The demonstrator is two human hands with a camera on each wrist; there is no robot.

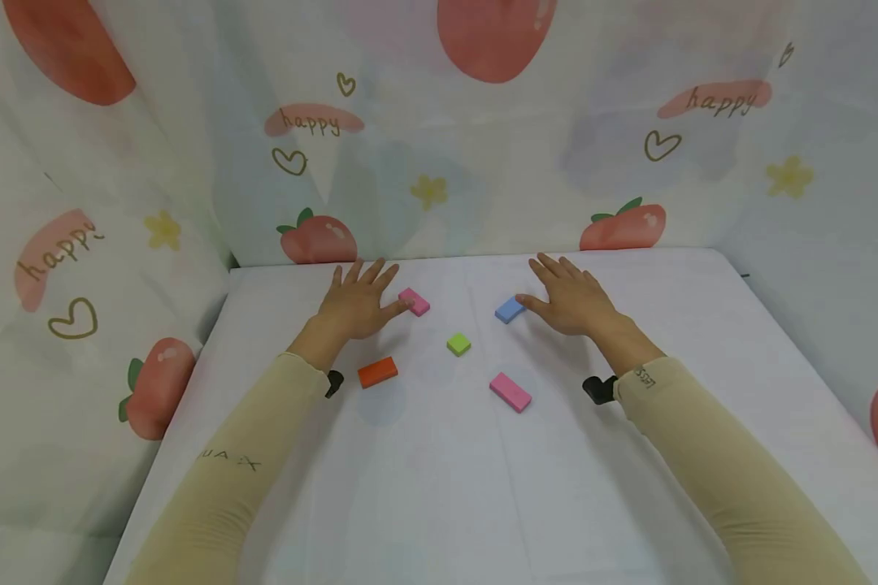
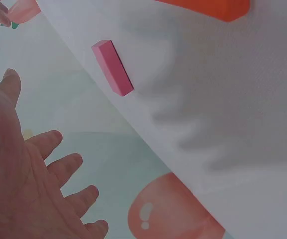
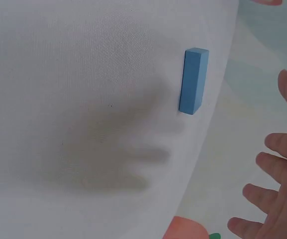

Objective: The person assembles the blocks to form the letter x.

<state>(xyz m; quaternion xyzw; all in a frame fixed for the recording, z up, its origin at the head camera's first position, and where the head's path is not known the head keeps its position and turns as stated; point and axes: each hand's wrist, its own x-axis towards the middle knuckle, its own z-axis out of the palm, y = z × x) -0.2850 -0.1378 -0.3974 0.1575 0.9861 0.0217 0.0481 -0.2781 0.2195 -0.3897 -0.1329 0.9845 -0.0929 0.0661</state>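
While the left hand point(image 1: 358, 305) hovers by a pink block point(image 1: 417, 304) near the desk's point(image 1: 424, 487) far edge, the right hand point(image 1: 574, 298) (both hold nothing) hovers by a blue block point(image 1: 508, 310).

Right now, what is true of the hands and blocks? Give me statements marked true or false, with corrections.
Both hands grip blocks. False: the left hand and right hand are empty, fingers extended.
The green block is shorter than the orange block. True.
The blue block lies on the green block. False: the blue block lies apart from it.
The far pink block is nearer the left hand than the near pink block. True.
The orange block lies nearest the right hand. False: it lies nearer the left.
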